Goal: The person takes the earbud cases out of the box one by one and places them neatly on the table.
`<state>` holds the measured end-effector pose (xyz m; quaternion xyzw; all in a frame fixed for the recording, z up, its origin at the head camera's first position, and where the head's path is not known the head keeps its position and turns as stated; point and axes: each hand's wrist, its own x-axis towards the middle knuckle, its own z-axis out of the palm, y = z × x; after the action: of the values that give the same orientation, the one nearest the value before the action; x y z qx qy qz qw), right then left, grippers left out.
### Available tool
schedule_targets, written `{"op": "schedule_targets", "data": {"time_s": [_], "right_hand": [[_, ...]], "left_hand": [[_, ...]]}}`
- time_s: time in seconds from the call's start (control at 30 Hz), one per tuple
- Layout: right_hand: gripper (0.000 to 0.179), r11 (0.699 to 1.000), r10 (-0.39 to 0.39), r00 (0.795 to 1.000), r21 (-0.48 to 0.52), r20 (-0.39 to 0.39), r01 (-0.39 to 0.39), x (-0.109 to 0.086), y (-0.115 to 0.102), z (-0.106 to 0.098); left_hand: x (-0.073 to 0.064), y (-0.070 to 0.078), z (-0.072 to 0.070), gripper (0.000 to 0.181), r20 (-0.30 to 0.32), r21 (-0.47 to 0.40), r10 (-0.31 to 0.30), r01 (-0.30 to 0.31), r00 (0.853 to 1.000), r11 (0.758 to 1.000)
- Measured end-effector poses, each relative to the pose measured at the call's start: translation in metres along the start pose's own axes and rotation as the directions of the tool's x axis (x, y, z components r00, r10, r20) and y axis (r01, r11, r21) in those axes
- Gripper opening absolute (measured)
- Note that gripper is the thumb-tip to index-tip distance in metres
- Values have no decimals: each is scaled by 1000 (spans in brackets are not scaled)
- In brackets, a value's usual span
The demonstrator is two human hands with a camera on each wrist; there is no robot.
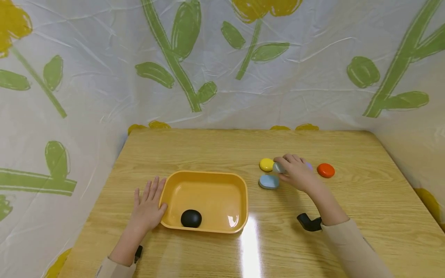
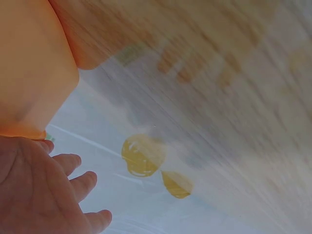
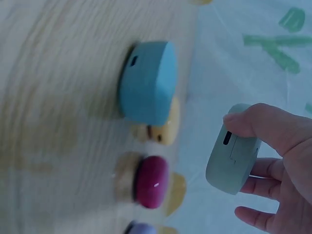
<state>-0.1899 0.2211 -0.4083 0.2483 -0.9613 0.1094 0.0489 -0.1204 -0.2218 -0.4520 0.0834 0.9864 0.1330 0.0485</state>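
My right hand holds a pale grey-green rounded case with a small dark slot, pinched between thumb and fingers and raised off the table. Near it on the table are a light blue case, a yellow rounded piece and a red one. A lilac piece is partly behind the hand. The right wrist view also shows a magenta piece. With fingers spread, my left hand rests at the left side of a yellow-orange tray, thumb touching its rim.
Inside the tray, near its front wall, lies a black oval piece. The wooden table meets a flower-printed sheet at the back and sides. A black wrist mount sits by the right sleeve.
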Motion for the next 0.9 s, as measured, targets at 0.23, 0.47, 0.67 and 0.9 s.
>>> {"op": "schedule_targets", "data": {"time_s": [0.23, 0.47, 0.67, 0.9], "right_hand": [[38, 997, 79, 994, -7, 73, -79, -19, 15, 13], [41, 992, 128, 981, -1, 149, -129, -28, 24, 28], [39, 993, 119, 981, 6, 151, -121, -30, 26, 35], [37, 990, 132, 978, 26, 162, -138, -33, 25, 38]], "left_hand": [[0, 0, 2, 68, 15, 12, -4, 4, 1000, 1000], [0, 1, 1, 67, 8, 11, -6, 6, 1000, 1000], [-1, 3, 2, 66, 5, 11, -9, 9, 1000, 1000], [-3, 3, 3, 66, 5, 4, -9, 9, 1000, 1000]]}}
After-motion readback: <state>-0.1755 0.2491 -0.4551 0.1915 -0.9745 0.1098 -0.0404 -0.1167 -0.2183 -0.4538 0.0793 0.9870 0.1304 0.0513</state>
